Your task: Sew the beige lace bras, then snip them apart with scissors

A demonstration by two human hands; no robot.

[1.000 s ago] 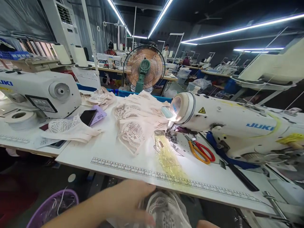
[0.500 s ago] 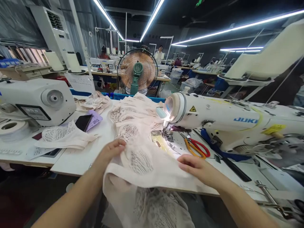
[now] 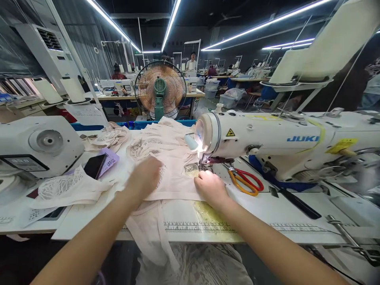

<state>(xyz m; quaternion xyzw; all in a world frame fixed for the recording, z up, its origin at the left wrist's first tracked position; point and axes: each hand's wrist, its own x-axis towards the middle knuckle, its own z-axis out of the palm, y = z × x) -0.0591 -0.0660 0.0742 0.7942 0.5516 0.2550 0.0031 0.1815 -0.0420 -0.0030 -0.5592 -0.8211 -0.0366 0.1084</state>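
Observation:
A pale pink bra with lace in its cups lies flat on the machine table, its lower band toward me. My right hand is closed, fingers pinched on the bra's right edge just in front of the needle area of the sewing machine. Over the lace on the left side, my left hand is curled on the fabric; it is blurred and its fingertips are partly hidden. More pale pink bras are heaped behind, and a length of fabric hangs over the table's front edge.
Orange-and-red-handled scissors lie right of the needle. A ruler strip runs along the front edge. At left are another bra, a black phone, a purple slip and a second machine. A fan stands behind.
The bra, lifted above the front edge before, now lies flat at the needle. My right hand has moved left and up to the needle; my left hand has moved slightly forward.

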